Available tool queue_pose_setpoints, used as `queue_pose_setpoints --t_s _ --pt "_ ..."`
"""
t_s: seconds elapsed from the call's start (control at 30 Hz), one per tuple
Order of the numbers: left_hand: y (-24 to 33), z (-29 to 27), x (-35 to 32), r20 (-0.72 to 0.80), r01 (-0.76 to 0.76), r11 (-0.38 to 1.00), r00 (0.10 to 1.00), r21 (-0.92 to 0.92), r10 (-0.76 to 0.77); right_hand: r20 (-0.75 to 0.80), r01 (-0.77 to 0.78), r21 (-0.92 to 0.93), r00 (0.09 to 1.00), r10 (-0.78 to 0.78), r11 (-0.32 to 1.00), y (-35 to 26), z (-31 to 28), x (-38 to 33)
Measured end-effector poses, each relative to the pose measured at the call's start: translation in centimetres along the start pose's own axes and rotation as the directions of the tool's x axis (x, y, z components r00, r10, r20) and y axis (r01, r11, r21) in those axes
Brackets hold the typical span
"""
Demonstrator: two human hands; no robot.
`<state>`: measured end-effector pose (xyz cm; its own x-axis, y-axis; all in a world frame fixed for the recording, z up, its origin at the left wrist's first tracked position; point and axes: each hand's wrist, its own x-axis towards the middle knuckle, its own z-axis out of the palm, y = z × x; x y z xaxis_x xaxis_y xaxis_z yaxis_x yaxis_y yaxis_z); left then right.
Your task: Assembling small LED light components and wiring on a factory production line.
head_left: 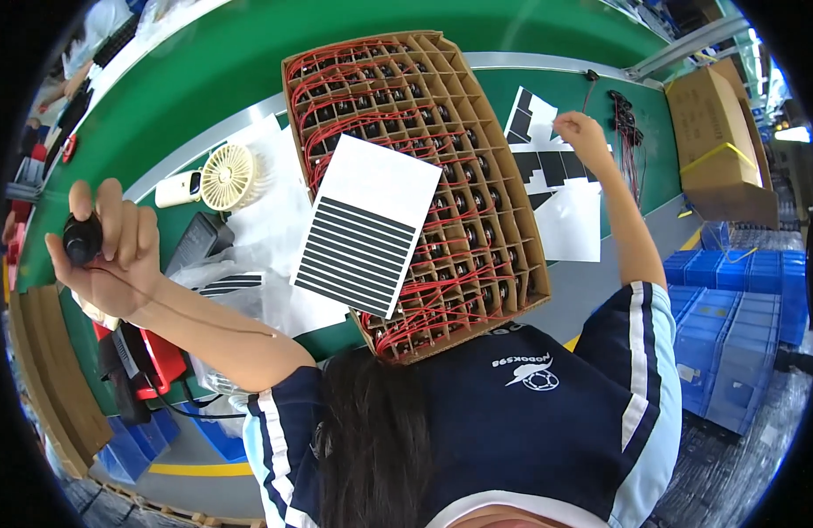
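At the left of the frame the left hand (125, 246) is curled round a black cylindrical component (82, 239), thumb and fingers closed about it; a thin dark wire (221, 328) runs along the forearm; below that arm, at lower left, lies a red object (164, 359); above the arm, on the green desk (660, 167), a cream handheld fan (227, 177) lies at upper left, with a black power adapter (201, 238) below it and a crumpled clear plastic bag (248, 280) beside the adapter; in the centre a partitioned cardboard box (525, 309) sits tilted, many cells holding round black parts with red wires (340, 141) looped over them; a white sheet with black strips (358, 231) lies slanted across it; right of the box, at upper right, are sheets with black rectangular labels (560, 167); the right hand (585, 141) is just over them, fingertips drawn narrow, though I cannot tell whether they hold anything; farther right lie a bundle of dark cabled parts (625, 121), an open cardboard carton (710, 145) and, lower, blue plastic bins (721, 343).
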<state>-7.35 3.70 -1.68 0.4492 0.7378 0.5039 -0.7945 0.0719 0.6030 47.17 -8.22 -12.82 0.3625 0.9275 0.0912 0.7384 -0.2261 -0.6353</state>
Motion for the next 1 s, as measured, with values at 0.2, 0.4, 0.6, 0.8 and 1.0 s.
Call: queue_pose_setpoints --t_s 0.2,0.4,0.6,0.8,1.0 --pt "0.2 -0.1 -0.8 -0.162 -0.071 0.973 0.981 0.218 0.108 -0.221 0.170 -0.303 0.945 -0.243 0.938 1.5 5.5 4.4" --pt "-1.7 0.0 -1.1 -0.088 -0.123 0.916 0.982 0.382 0.169 -0.163 0.130 -0.421 0.963 -0.216 0.898 7.0 5.9 4.4" --pt "-1.1 1.5 -1.0 -0.047 -0.098 0.987 0.993 0.125 0.105 -0.148 0.041 -0.200 0.986 -0.072 0.979 5.4 5.0 3.9" --pt "-1.0 1.2 0.0 0.032 -0.150 0.987 0.988 0.051 0.149 -0.152 0.036 -0.143 0.987 -0.057 0.989 5.4 5.5 5.0" --pt "-0.8 2.3 0.1 -0.181 -0.136 0.964 0.967 0.230 0.180 -0.162 0.075 -0.185 0.981 -0.105 0.980 6.1 5.7 5.1"
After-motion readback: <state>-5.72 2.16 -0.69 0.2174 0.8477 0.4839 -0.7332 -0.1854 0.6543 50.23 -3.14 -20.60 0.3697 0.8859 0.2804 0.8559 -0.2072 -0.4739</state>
